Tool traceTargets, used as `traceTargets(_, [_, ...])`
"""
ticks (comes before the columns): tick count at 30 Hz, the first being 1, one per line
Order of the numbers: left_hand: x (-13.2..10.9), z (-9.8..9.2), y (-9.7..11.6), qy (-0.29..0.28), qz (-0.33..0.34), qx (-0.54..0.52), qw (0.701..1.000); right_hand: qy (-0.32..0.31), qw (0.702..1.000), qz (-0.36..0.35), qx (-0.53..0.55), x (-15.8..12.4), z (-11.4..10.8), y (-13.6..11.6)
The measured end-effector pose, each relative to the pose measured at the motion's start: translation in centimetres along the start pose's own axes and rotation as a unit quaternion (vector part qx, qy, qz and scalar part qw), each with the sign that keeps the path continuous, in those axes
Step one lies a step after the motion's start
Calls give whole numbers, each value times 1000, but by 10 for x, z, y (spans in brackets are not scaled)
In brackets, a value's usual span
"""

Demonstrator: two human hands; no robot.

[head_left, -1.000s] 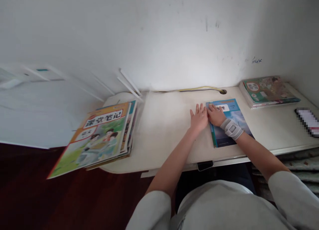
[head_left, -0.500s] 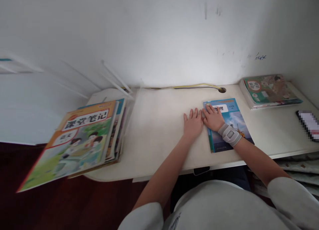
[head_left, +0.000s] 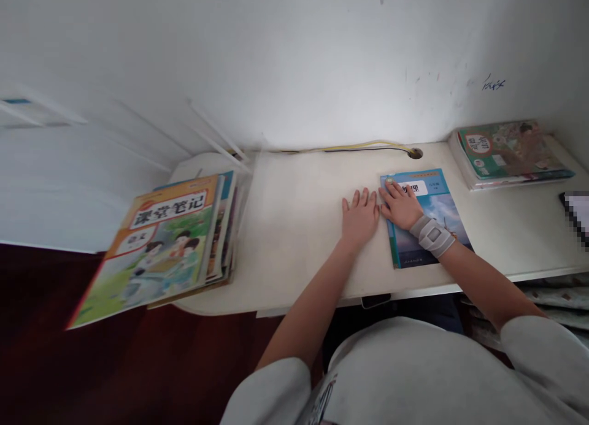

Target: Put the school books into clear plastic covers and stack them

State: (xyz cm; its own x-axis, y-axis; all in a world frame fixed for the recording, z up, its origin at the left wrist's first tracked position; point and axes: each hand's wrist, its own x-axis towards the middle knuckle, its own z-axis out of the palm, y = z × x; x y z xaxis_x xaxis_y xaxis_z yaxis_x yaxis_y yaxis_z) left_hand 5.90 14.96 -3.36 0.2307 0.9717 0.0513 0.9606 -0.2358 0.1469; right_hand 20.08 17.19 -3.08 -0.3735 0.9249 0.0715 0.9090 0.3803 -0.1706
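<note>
A blue book (head_left: 437, 207) lies closed on the white desk (head_left: 299, 229), its cover showing a sky and sea picture. My right hand (head_left: 402, 205) rests flat on the upper left of its cover, fingers spread, with a grey band (head_left: 433, 235) round the wrist. Just left of the book, my left hand (head_left: 360, 216) lies palm down on the desk with its fingers apart and nothing in it. The fingertips of my right hand are close to the left hand's edge.
A stack of books (head_left: 161, 247) leans out over the desk's left end. Another stack (head_left: 510, 152) sits at the back right, and a phone (head_left: 577, 213) lies at the right edge. Cables (head_left: 368, 146) run along the wall to a hole.
The camera view has shifted a little, so the desk and stacks appear higher and further right. Both hands keep the same places relative to the blue book.
</note>
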Motion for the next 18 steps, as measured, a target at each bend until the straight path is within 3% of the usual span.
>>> traceTargets(6, [0, -1, 0, 5, 3, -7, 1000, -3, 1000, -11, -14, -6, -2, 7])
traceTargets(12, [-3, -5, 2, 8, 23, -13, 1000, -5, 998, -57, -36, -38, -13, 34])
traceTargets(16, [-4, -5, 2, -4, 91, -19, 996, 16, 998, -24, -49, -75, -14, 68])
traceTargets(18, [-4, -5, 0, -4, 107, -18, 994, 40, 997, 33, -49, -95, -12, 86])
